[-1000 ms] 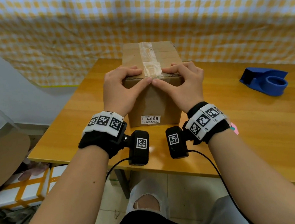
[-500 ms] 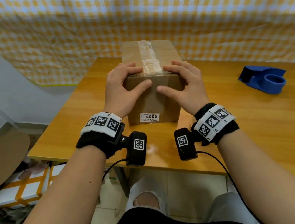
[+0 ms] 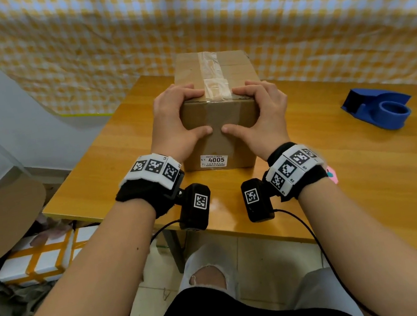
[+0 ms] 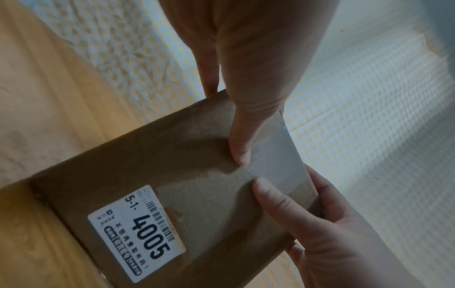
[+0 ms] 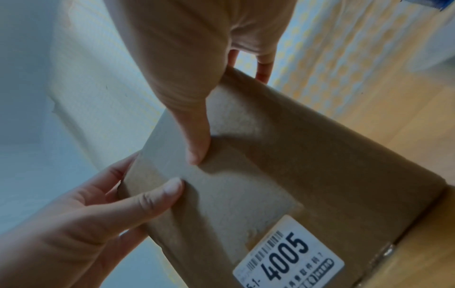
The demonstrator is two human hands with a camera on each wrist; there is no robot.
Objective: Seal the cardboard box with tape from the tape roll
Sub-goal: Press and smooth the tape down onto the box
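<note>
Both wrists wore black bands w/ white marker tiles, black cabled cam pods; ripped light jeans.

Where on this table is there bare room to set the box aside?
Bare wood lies between the cardboard box and the blue tape dispenser, and along the table edge in front of the dispenser. It is crowded at the box, where left hand and right hand press.

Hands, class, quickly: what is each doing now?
Left hand: grips the brown cardboard box, fingers on top, thumb on front.
Right hand: grips it likewise.
</note>
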